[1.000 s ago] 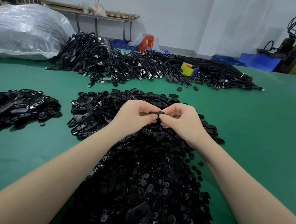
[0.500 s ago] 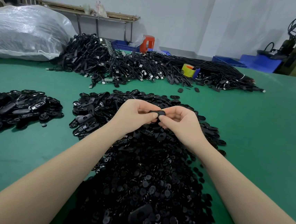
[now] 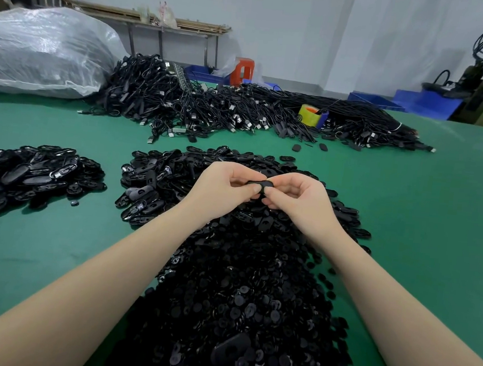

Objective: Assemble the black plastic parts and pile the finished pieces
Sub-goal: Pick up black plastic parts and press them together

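Note:
My left hand (image 3: 221, 191) and my right hand (image 3: 297, 200) meet above the middle of the table and together pinch one small black oval plastic part (image 3: 260, 183) between thumbs and fingertips. Below them spreads a large heap of loose black plastic parts (image 3: 240, 300), small round pieces near me and oval shells farther back. A separate pile of black oval pieces (image 3: 28, 174) lies on the green table to the left, apart from the heap.
The green table (image 3: 421, 229) runs wide to the right. Across its back lies a mass of black cables (image 3: 241, 109) with a yellow tape roll (image 3: 310, 114) on it. A big clear plastic bag (image 3: 40, 51) sits back left. Blue bins (image 3: 428, 103) stand behind.
Both hands have stayed together on the small black part, with fingers shifting slightly around it. The view has tilted down a little.

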`<move>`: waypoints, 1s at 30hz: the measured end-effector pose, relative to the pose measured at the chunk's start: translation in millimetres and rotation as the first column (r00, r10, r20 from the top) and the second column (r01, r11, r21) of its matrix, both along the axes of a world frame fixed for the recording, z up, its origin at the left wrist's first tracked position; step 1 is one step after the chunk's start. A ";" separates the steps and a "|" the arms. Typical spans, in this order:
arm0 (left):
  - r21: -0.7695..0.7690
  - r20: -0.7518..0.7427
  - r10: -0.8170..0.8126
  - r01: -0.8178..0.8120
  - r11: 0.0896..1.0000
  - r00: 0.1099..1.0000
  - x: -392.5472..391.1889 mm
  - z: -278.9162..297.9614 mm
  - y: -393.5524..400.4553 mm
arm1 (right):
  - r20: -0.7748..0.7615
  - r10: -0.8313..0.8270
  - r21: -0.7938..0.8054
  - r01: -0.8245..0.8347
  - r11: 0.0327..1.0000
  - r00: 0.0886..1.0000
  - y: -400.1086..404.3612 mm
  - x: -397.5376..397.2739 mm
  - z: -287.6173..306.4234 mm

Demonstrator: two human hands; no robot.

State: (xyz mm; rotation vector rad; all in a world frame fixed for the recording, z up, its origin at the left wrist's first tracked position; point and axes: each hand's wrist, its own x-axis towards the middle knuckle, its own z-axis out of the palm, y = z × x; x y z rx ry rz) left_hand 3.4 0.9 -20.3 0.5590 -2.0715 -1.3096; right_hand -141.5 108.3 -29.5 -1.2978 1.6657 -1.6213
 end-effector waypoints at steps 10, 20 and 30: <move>-0.076 0.022 -0.013 0.014 0.997 1.000 0.1 4.1 3.3 | 0.044 0.019 -0.005 -0.018 1.000 0.999 1.1 -1.2 1.3; -0.082 0.044 0.006 -0.002 0.997 0.999 0.1 3.0 4.3 | -0.002 -0.013 -0.008 0.013 1.000 1.000 0.8 -1.0 0.0; -0.126 0.090 0.010 0.001 0.992 0.996 0.0 2.1 3.7 | -0.013 0.028 0.028 -0.028 0.999 1.000 2.2 -2.4 2.4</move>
